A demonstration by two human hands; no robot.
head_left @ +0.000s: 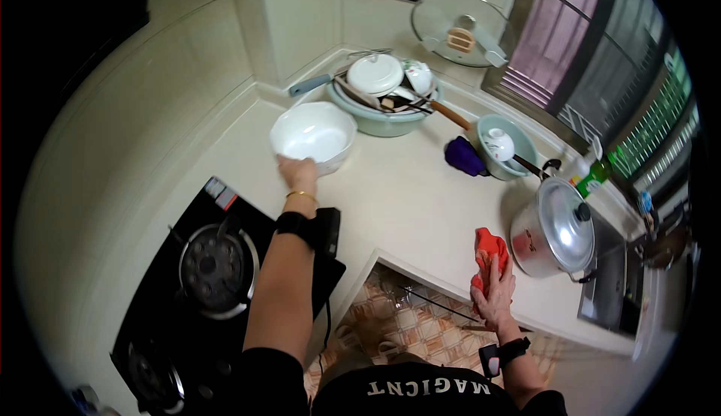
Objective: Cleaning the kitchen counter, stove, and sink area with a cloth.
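My left hand [298,172] grips the near rim of a large white bowl [314,133], which is at the back left of the pale countertop [411,196]; the fingers are partly hidden behind the rim. On the right, my right hand [497,292] holds a crumpled red cloth [491,247] at the counter's front edge, just left of a lidded aluminium pot [549,230]. Right behind the bowl stands a pale green basin [388,126] heaped with dishes, among them a white lidded dish [375,75] and a small bowl [418,76].
A black gas stove [217,269] lies at the left. Farther right are a purple cloth item [464,156], a smaller green basin [525,140] holding a white bowl [499,144], a green bottle [598,176] and a sink [605,281]. A glass lid [439,16] hangs on the wall.
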